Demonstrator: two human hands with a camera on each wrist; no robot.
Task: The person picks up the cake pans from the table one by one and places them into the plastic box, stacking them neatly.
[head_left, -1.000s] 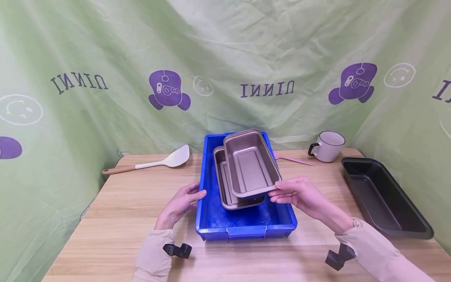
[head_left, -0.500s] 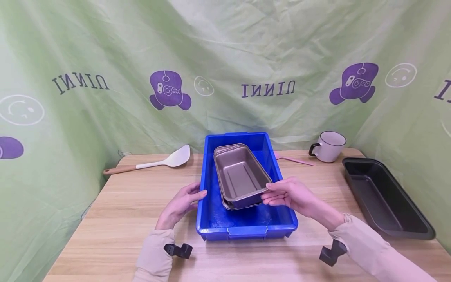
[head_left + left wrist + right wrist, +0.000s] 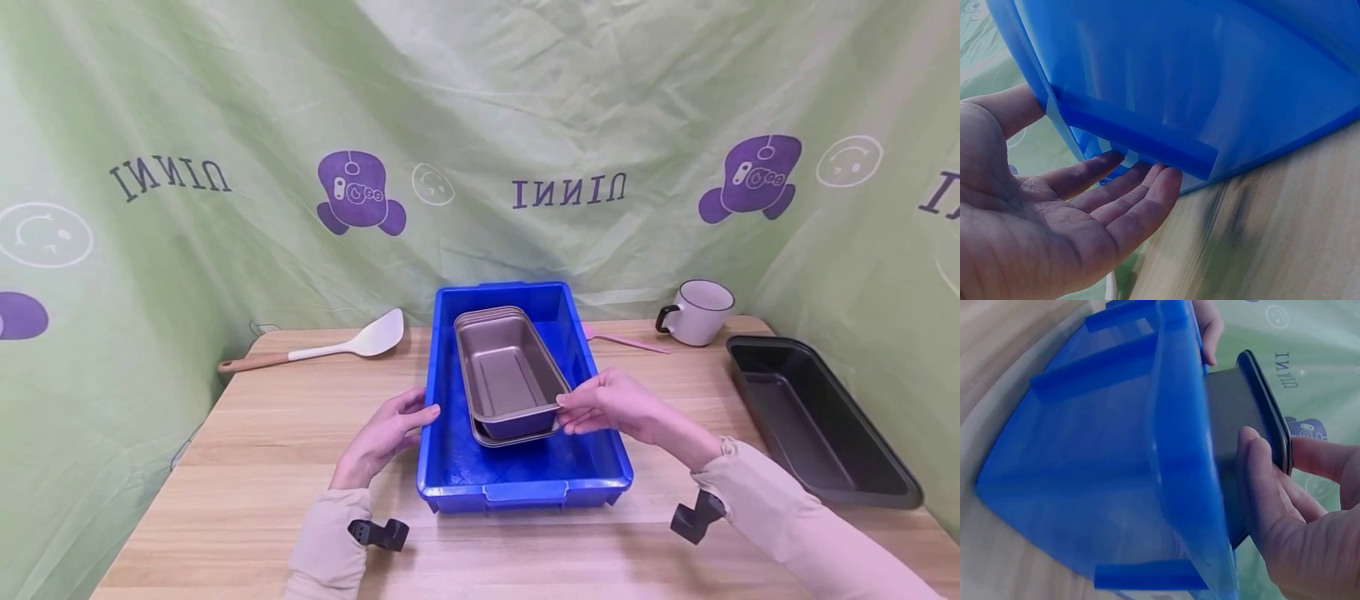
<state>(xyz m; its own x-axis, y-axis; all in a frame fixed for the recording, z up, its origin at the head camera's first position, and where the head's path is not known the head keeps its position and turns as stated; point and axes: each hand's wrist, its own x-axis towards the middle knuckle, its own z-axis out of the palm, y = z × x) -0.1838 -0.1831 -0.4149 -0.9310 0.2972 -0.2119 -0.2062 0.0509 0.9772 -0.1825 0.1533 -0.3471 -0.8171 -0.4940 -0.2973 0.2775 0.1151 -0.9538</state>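
A brownish metal loaf pan [image 3: 512, 371] sits over at least one similar pan [image 3: 491, 439] inside a blue plastic bin [image 3: 525, 497]. My right hand [image 3: 618, 407] pinches the upper pan's near right corner, thumb at the rim. In the right wrist view the fingers lie against the outer wall of that loaf pan [image 3: 1232, 403], below its rim. My left hand [image 3: 382, 433] holds the bin's left side. In the left wrist view, the thumb of that hand [image 3: 1054, 215] is at the rim and the fingers are tucked under a ledge on the outer wall.
On the wooden table [image 3: 300, 433], a white spatula [image 3: 378, 333] with a wooden handle lies back left. Behind the bin's right side is a pink utensil [image 3: 633, 342]. A white mug [image 3: 699, 312] stands back right, near a larger black loaf pan [image 3: 817, 425]. A green curtain surrounds the table.
My right hand has brought the upper loaf pan down and left, first tilted and askew, now nearly lined up over the lower one. The left hand has stayed on the bin.
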